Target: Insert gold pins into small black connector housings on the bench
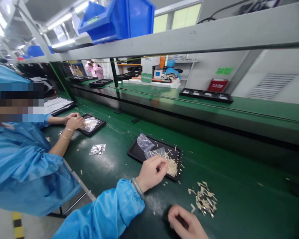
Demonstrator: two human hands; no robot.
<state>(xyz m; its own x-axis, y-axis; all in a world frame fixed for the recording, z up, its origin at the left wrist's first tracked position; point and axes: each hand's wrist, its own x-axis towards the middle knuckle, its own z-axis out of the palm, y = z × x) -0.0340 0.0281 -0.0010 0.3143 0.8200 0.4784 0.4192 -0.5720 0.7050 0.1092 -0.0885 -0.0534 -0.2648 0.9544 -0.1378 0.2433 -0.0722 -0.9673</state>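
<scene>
And here's the left hand [153,172], reaching in over the near edge of the black tray [137,151], its fingertips right at the small pale pieces [172,167]! Those pieces lie scattered and piled in the tray's right end, just beside and beyond the fingertips. Thumb and forefinger are drawn close; whether a piece sits between them, I cannot tell. Down at the bottom, the right hand [186,224] is over the green table [241,202], fingers curled toward the thumb, but any contact or catch there is hidden from us.

Now the directions: the pieces in the tray point every which way, too small to call one by one. The tray's long axis slants from far left to near right. Out beyond the right hand, a heap of pale strips [206,200] lies on the table, long axes crossing, many slanting down to the right, with a bent piece [193,208] between hand and heap.

Two clear bags [145,142] are in the tray, left of the pile. Off to the left, a silvery packet [97,149] lies flat, and a co-worker [27,162] in blue has both hands at a second black tray [99,125].
</scene>
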